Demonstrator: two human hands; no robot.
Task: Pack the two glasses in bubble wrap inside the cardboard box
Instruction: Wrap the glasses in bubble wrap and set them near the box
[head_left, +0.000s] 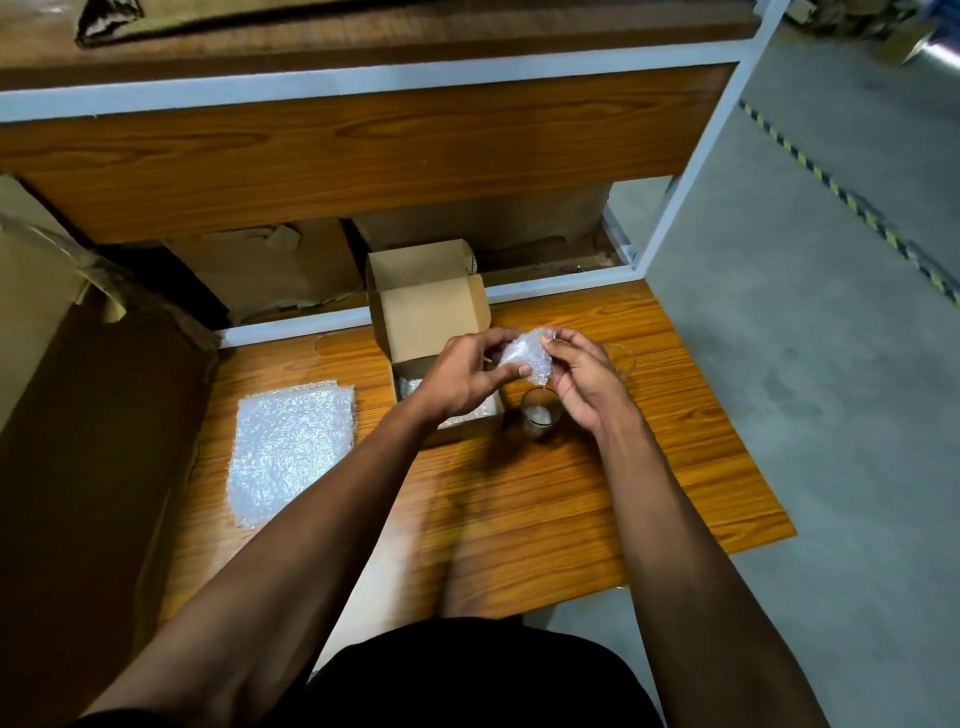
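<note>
Wood-grain table under a shelf rack, and both hands meet above it: left hand and right hand pinch a crumpled piece of bubble wrap between them. Just below the right hand stands a glass with wrap inside; another glass sits just beyond that hand. Under the left hand, the open cardboard box. Well left of it lies a flat bubble sheet.

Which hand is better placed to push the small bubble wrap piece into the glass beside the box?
Right hand: it hovers directly over the glass, already gripping the bubble wrap piece. The left hand is over the cardboard box.
</note>
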